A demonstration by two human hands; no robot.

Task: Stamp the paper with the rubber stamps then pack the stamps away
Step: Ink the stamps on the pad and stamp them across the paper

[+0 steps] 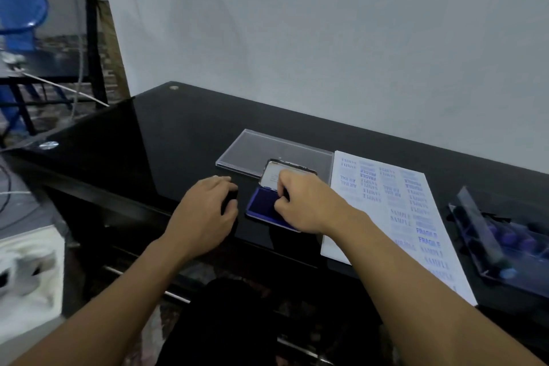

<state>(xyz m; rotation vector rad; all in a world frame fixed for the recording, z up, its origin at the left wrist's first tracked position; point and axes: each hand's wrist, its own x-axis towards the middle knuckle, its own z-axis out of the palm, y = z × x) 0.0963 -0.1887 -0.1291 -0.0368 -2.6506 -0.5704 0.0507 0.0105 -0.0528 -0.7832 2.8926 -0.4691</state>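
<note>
Paper (375, 226), white and covered in rows of blue prints reading SAMPLE, FRAGILE and AIR MAIL, some bold and some faint, lies on the black table (193, 134) just right of the open ink pad (261, 205). Your right hand (303, 208) pinches a small dark stamp (283, 194) over the blue pad. Your left hand (205, 214) curls over something dark beside the pad; its grip cannot be told. More stamps sit in a tray (511, 249) at far right.

your right grip (306, 205) pinches a dark stamp (284, 194) on the blue ink pad (263, 206); your left grip (205, 211) curls round a second stamp (231, 202) just beside it on the worktop (178, 142).
</note>
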